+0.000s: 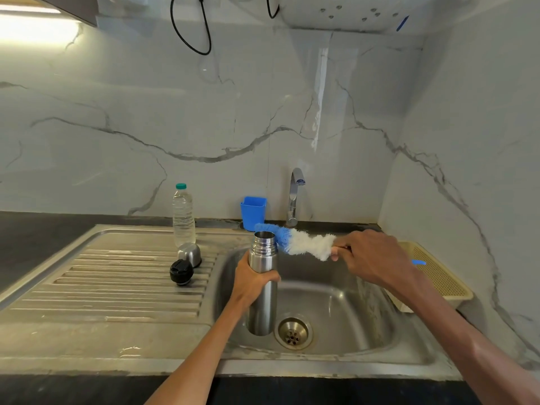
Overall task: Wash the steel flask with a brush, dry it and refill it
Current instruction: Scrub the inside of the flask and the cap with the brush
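My left hand [253, 283] grips the steel flask [262, 299] around its upper body and holds it upright over the sink basin [336, 314], mouth open. My right hand [369, 257] holds the handle of a bottle brush [301, 242] with blue and white bristles. The brush lies nearly level, its blue tip just behind the flask's rim. The flask's steel cup [190, 254] and black stopper [181, 272] sit on the ribbed drainboard [117, 285] to the left.
A plastic water bottle [183, 216] with a green cap stands at the back of the drainboard. A blue cup [253, 213] and the tap [295, 197] are behind the basin. A beige basket [438, 276] sits right of the sink. Marble walls close the back and right.
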